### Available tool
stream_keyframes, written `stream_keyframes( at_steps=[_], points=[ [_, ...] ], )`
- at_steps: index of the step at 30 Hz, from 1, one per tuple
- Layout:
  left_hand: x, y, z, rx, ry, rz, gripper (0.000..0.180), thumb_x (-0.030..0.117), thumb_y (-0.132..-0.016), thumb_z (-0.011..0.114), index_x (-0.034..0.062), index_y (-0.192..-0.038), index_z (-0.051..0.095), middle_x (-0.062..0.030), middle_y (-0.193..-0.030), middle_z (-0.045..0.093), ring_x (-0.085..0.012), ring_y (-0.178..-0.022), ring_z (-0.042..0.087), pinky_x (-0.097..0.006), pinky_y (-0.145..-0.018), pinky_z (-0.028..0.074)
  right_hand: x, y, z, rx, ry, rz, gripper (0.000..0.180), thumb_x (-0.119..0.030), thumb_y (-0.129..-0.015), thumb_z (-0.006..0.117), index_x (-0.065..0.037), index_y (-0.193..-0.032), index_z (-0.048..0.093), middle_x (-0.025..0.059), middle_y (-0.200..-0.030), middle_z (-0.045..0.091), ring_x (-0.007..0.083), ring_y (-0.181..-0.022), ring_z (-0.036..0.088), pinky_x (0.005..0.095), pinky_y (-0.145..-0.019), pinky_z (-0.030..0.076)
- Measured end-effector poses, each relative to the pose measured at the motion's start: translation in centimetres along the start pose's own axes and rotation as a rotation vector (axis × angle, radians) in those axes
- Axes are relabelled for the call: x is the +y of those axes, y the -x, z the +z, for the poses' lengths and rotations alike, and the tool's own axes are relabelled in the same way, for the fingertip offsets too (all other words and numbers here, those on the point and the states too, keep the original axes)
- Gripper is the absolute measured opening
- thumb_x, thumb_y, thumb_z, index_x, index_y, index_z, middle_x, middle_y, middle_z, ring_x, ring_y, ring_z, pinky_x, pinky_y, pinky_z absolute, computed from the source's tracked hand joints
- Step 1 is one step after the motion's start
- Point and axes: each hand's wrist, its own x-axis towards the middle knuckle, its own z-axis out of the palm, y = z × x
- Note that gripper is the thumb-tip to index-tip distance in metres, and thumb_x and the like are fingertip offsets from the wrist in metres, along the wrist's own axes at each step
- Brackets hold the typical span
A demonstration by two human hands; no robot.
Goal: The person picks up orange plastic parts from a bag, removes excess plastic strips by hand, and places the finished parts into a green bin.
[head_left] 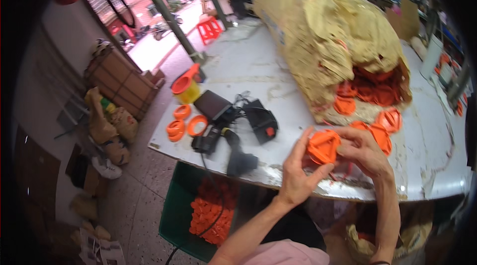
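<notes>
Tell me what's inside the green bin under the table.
The green bin holds a heap of orange plastic parts, with a black cable across them. Its right side is hidden by the table edge and forearm.

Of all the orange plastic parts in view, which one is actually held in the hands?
The orange triangular plastic part, gripped between the left hand and right hand above the table edge. The others lie loose on the grey table, in the sack or in the bin.
</notes>
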Motion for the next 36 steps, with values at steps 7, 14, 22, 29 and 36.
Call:
stream_keyframes(
  at_steps=[7, 14, 22, 29, 36],
  points=[
    [0.1, 0.8, 0.0, 0.08, -0.02, 0.007, 0.051, -0.001, -0.084, 0.064, -0.005, -0.131, 0.044, -0.012, -0.12, 0.053, -0.0172, -0.105, 0.057, -0.028, -0.088, 0.051, -0.4, 0.9, 1.0, 0.012, 0.069, -0.009, 0.037, -0.008, -0.084, 0.066, 0.003, -0.117, 0.055, 0.0087, -0.105, 0.064, 0.0146, -0.094, 0.062, 0.0278, -0.082, 0.052],
    [0.4, 0.4, 0.2, 0.003, -0.137, 0.017, 0.044, -0.004, -0.083, 0.061, -0.0028, -0.126, 0.051, -0.0052, -0.101, 0.051, -0.0123, -0.092, 0.056, -0.023, -0.078, 0.05, -0.8, 1.2, 0.8, 0.079, 0.145, -0.076, 0.034, -0.004, -0.081, 0.067, 0.003, -0.113, 0.058, 0.0067, -0.101, 0.064, 0.0139, -0.092, 0.062, 0.0277, -0.08, 0.051],
    [1.0, -0.2, 0.2, 0.177, -0.052, 0.137, 0.059, -0.009, -0.077, 0.063, -0.0021, -0.132, 0.043, -0.0099, -0.12, 0.042, -0.0189, -0.106, 0.05, -0.031, -0.084, 0.054, -0.2, -0.3, 0.3, 0.17, 0.058, -0.127, 0.023, -0.005, -0.077, 0.072, -0.001, -0.094, 0.059, 0.0037, -0.087, 0.065, 0.0094, -0.078, 0.062, 0.0225, -0.07, 0.051],
    [0.7, -0.1, 0.8, 0.132, -0.379, 0.238, 0.075, 0.003, -0.069, 0.077, -0.0001, -0.134, 0.042, -0.0153, -0.122, 0.042, -0.0277, -0.106, 0.054, -0.035, -0.087, 0.051, 0.4, 0.1, 0.7, 0.048, 0.03, -0.068, 0.021, -0.007, -0.076, 0.075, -0.004, -0.083, 0.056, 0.0025, -0.078, 0.063, 0.0084, -0.071, 0.059, 0.0228, -0.064, 0.05],
    [1.2, 0.0, 0.8, 0.133, -0.572, 0.295, 0.074, 0.008, -0.068, 0.081, -0.0011, -0.132, 0.046, -0.0113, -0.121, 0.049, -0.022, -0.109, 0.054, -0.032, -0.088, 0.05, -0.1, 0.9, 0.8, -0.081, 0.076, 0.025, 0.021, -0.01, -0.076, 0.077, -0.004, -0.084, 0.058, 0.0018, -0.079, 0.063, 0.0079, -0.072, 0.059, 0.0222, -0.067, 0.05]
  ],
)
